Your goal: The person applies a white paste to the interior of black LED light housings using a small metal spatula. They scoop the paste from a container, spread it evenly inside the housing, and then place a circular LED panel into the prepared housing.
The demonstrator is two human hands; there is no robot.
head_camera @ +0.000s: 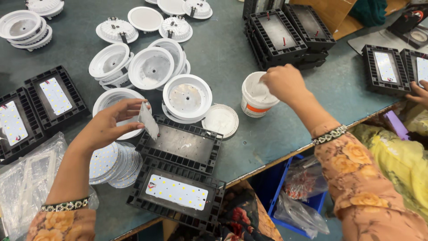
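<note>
A: What's in the left hand (104, 127)?

B: A thin grey rectangular plate (148, 120), pinched by its edge in the fingers' grip, tilted just above the empty black housing (180, 143) on the counter (227, 58).

A: And the right hand (283, 82)?

B: It's over the small white tub (255, 96), fingers bunched at its mouth; whether that grip holds anything, I cannot tell. A finished housing with an LED board (177, 193) lies nearest the counter's edge.

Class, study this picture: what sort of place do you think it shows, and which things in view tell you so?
Most likely a lamp assembly workbench. Many identical black rectangular housings lie about, some fitted with LED boards, beside stacks of white round housings. The left hand holds a small board; the right hand reaches into a white tub.
</note>
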